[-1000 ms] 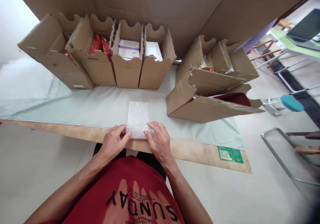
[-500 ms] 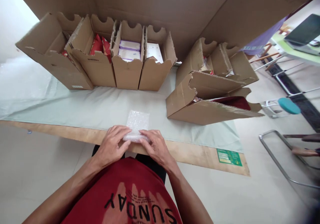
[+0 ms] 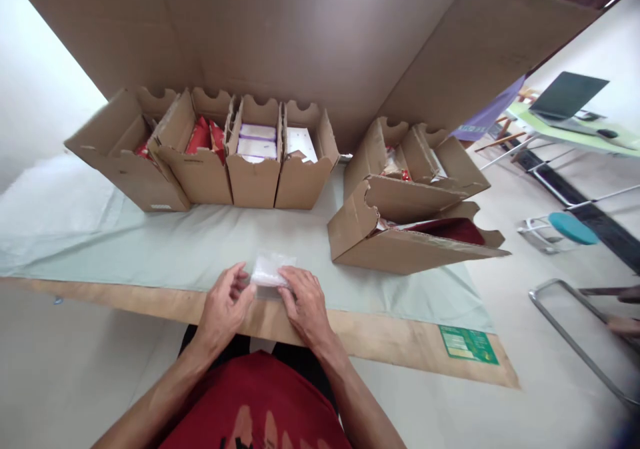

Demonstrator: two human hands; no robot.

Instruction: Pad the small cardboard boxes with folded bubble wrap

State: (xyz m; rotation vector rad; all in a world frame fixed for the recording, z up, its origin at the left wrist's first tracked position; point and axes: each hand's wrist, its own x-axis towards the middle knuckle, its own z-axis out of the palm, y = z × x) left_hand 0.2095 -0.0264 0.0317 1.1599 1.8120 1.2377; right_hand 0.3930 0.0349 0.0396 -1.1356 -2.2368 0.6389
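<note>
A small piece of clear bubble wrap (image 3: 269, 270) lies folded over on the pale green cloth (image 3: 150, 249) near the table's front edge. My left hand (image 3: 225, 305) has its fingers curled onto the wrap's left side. My right hand (image 3: 303, 302) presses on its right side, fingers bent over the fold. Both hands grip the wrap between them; part of it is hidden under my fingers.
A row of open cardboard bins (image 3: 253, 162) with red packets and white boxes stands behind. More bins (image 3: 400, 222) sit at the right. A large cardboard wall (image 3: 300, 35) backs the table. A green label (image 3: 467, 344) is on the wooden edge. A stool (image 3: 573, 227) and metal frame stand right.
The bubble wrap lay flat and long a second ago; both hands have rolled or folded it away from me, so it now looks much shorter. The camera tilted up.
</note>
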